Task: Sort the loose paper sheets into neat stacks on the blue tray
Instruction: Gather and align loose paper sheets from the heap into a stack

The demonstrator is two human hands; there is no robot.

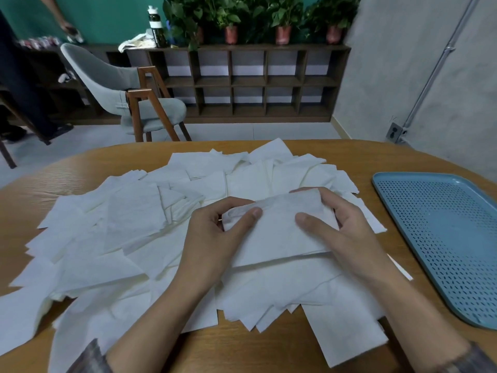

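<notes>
Centre frame: left hand (215, 232) and right hand (347, 224) pinch a small white paper bundle (277, 232); square edges before moving to perforated blue plastic tray (398, 200), right.

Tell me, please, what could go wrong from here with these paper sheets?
1. The held sheets, gripped at their sides by the left hand and right hand, look thin and may slip or crumple.
2. Carrying them to the blue tray could drag the loose pile beneath, scattering it further.
</notes>
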